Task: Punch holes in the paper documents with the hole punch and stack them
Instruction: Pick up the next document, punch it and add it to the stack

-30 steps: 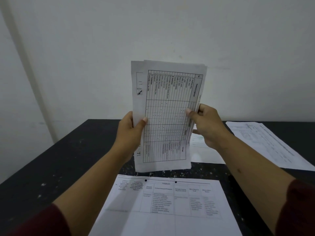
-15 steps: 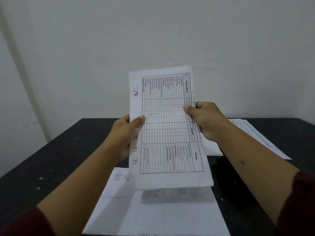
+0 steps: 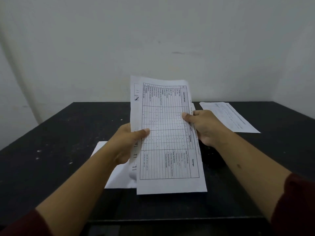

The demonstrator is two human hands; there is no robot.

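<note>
Head view: I hold a thin sheaf of printed documents (image 3: pixel 166 133) above the black table (image 3: pixel 51 150), tilted back toward me, lower edge hanging over a flat sheet (image 3: pixel 117 176) lying on the table; my left hand (image 3: pixel 129 140) pinches the left margin, thumb across the face, fingers behind; my right hand (image 3: pixel 202 126) grips the right edge likewise, fingers curled behind. Handling, as I judge it: light, limp, prone to sag and fan apart; sheets may slip against one another, so both long edges should be pinched firmly and squared before punching. Count: one held sheaf, at least two sheets by the offset edges, exact number not discernible; one flat sheet beneath; one further stack of papers (image 3: pixel 228 116) at far right. No hole punch is in view.
</note>
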